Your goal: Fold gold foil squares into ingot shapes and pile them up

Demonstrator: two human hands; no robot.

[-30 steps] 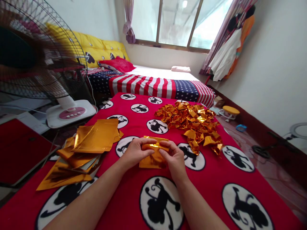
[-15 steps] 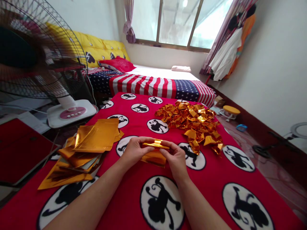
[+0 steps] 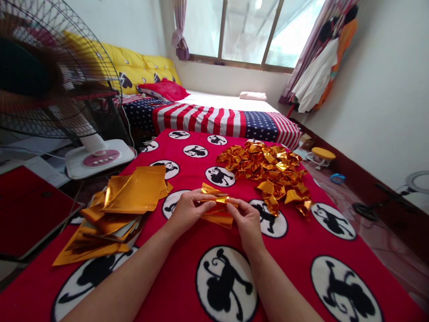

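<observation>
Between my hands, a gold foil sheet (image 3: 217, 218) is held just above the red cloth (image 3: 181, 277), pinched along a narrow fold across its middle. One flap stands up behind the fold and another lies in front. My left hand (image 3: 191, 210) grips the fold's left end between thumb and fingers. At the right end, my right hand (image 3: 245, 217) pinches it the same way. A stack of flat gold sheets (image 3: 134, 190) rests left of my hands. Beyond my right hand lies a heap of folded gold foil pieces (image 3: 264, 163).
A fan (image 3: 43, 76) with a white base stands at the left, beside a red board (image 3: 30, 210). Behind the cloth-covered surface is a bed (image 3: 214, 118). A yellow stool (image 3: 323, 153) is on the floor at the right.
The foil between my fingers has changed shape: a flap now rises behind the fold, and the front flap looks shorter. Both hands stay nearly in place, with the fingers slightly shifted.
</observation>
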